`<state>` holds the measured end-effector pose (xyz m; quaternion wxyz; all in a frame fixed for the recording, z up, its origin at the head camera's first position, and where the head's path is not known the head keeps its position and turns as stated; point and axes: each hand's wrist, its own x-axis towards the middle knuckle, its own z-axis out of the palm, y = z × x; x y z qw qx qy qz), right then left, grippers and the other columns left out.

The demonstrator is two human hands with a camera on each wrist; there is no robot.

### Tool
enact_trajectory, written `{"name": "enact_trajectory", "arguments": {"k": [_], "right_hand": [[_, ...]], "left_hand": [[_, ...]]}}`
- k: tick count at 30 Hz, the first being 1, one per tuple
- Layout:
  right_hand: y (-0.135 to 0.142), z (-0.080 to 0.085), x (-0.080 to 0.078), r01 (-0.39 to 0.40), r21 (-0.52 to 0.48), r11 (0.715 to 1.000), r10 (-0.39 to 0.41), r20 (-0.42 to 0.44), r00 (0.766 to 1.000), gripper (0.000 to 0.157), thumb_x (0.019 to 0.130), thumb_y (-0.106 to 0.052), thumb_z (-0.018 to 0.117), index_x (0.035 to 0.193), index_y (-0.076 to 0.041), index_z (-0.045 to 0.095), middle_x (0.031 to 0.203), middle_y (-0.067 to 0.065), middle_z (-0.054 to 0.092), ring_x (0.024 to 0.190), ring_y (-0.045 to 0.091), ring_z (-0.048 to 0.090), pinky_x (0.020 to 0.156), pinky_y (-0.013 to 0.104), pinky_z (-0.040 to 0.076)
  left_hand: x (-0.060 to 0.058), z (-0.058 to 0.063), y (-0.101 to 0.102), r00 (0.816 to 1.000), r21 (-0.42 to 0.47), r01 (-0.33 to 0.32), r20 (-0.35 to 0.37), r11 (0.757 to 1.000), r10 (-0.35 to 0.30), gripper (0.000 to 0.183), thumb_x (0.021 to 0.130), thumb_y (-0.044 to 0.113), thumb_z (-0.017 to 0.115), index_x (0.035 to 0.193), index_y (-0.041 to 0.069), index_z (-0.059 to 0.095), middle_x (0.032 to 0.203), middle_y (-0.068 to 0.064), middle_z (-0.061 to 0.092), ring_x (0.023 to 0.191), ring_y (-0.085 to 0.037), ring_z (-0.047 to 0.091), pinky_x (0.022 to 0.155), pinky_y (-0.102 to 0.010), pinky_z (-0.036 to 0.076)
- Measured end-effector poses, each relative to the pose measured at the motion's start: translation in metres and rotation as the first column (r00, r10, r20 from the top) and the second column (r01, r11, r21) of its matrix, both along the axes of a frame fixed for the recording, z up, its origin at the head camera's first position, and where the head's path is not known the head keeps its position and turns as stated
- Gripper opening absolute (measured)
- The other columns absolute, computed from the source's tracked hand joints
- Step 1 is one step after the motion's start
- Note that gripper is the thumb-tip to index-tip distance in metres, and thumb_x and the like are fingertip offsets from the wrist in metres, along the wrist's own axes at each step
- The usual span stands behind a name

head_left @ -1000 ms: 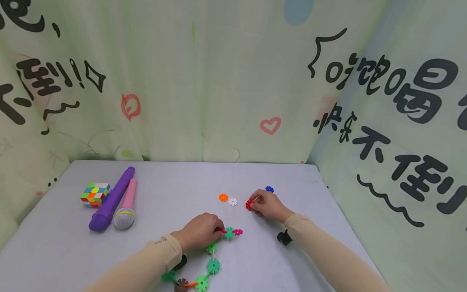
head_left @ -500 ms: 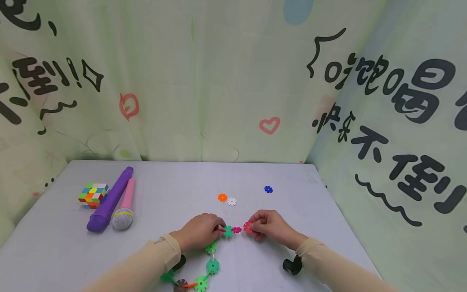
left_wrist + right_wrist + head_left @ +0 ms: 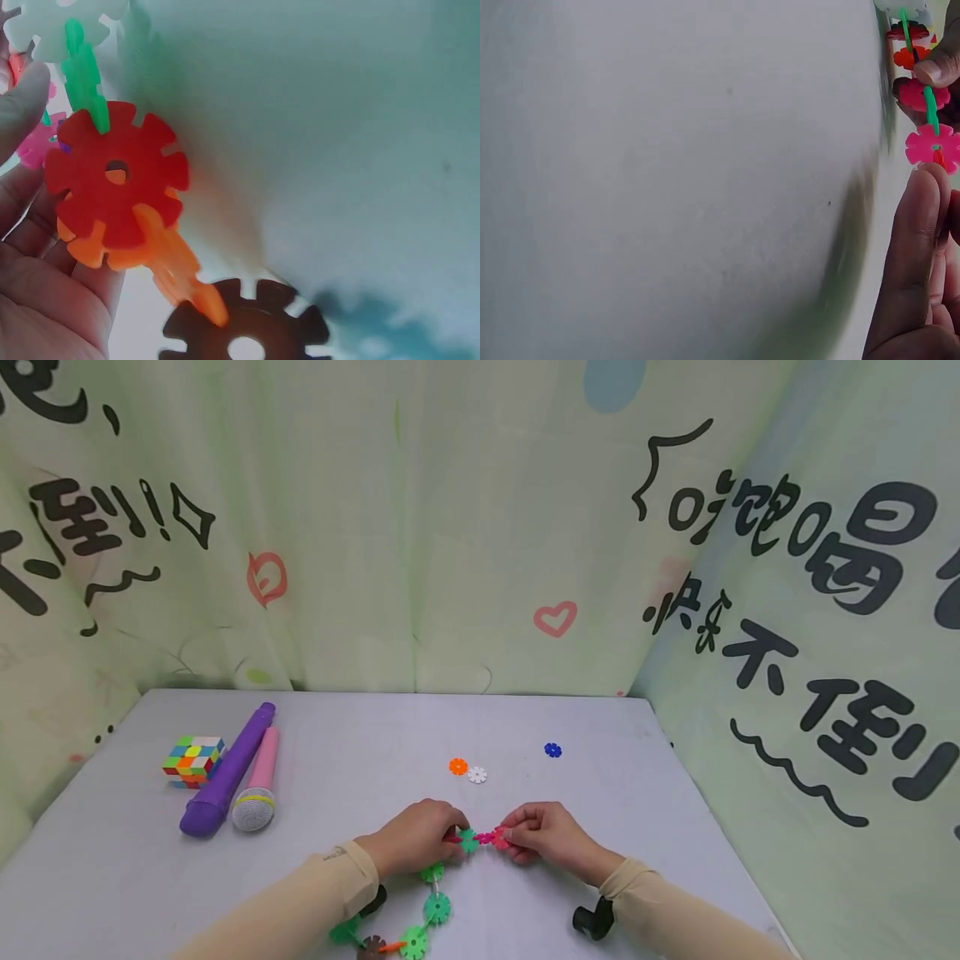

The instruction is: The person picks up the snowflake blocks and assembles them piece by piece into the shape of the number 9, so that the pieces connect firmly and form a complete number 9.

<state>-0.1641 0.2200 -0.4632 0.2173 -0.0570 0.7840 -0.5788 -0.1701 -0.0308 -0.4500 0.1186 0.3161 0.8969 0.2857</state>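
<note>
A chain of slotted plastic snowflake discs runs along the table, with green discs (image 3: 437,908) and a brown disc (image 3: 372,947) near the front edge. My left hand (image 3: 420,837) pinches the chain close to its far end, beside a green disc (image 3: 468,841). Beyond that green disc sits a pink disc (image 3: 483,838). Between thumb and fingers my right hand (image 3: 551,837) pinches a red disc (image 3: 500,838), its edge meeting the pink one. The left wrist view has another red disc (image 3: 150,172) and a black-brown disc (image 3: 217,326) joined by orange pieces. Fingertips partly cover the red disc.
Loose orange (image 3: 458,767), white (image 3: 477,775) and blue (image 3: 552,750) discs lie farther back. At the left are a puzzle cube (image 3: 193,762), a purple microphone (image 3: 227,772) and a pink microphone (image 3: 258,785). Printed curtains (image 3: 450,527) hang behind the table.
My right hand has brought the red disc from beside the blue disc toward me and left, up against the chain's pink disc. The left hand has hardly moved.
</note>
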Motion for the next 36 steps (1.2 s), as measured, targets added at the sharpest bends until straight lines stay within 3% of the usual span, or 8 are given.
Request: {"name": "enact_trajectory", "arguments": {"k": [9, 28, 36], "right_hand": [[-0.002, -0.004, 0.001, 0.029, -0.019, 0.999, -0.029, 0.034, 0.999, 0.020, 0.091, -0.005, 0.072, 0.106, 0.008, 0.068, 0.088, 0.015, 0.073, 0.075, 0.019, 0.070, 0.070, 0.033, 0.058], [-0.006, -0.012, -0.004, 0.050, -0.072, 0.996, -0.046, 0.057, 0.997, 0.018, 0.090, -0.002, 0.071, 0.103, 0.011, 0.069, 0.085, 0.016, 0.072, 0.071, 0.017, 0.069, 0.066, 0.032, 0.058], [-0.010, -0.012, -0.005, 0.059, -0.077, 0.995, -0.054, 0.074, 0.996, 0.017, 0.091, -0.002, 0.070, 0.103, 0.010, 0.070, 0.085, 0.014, 0.072, 0.070, 0.017, 0.069, 0.067, 0.032, 0.058]], "left_hand": [[-0.002, -0.004, 0.005, 1.000, -0.018, 0.003, -0.011, 1.000, -0.003, 0.024, 0.086, 0.018, 0.080, 0.107, 0.006, 0.074, 0.086, 0.009, 0.064, 0.076, -0.007, 0.054, 0.076, -0.025, 0.050], [-0.007, -0.012, 0.009, 0.995, -0.069, 0.057, -0.080, 0.996, -0.063, 0.011, 0.088, 0.019, 0.079, 0.095, 0.011, 0.075, 0.069, 0.013, 0.055, 0.065, -0.007, 0.049, 0.063, -0.022, 0.043], [-0.007, -0.014, 0.009, 0.993, -0.063, 0.065, -0.098, 0.996, -0.071, 0.013, 0.086, 0.018, 0.080, 0.096, 0.011, 0.075, 0.072, 0.014, 0.056, 0.066, -0.006, 0.050, 0.064, -0.022, 0.044]]}}
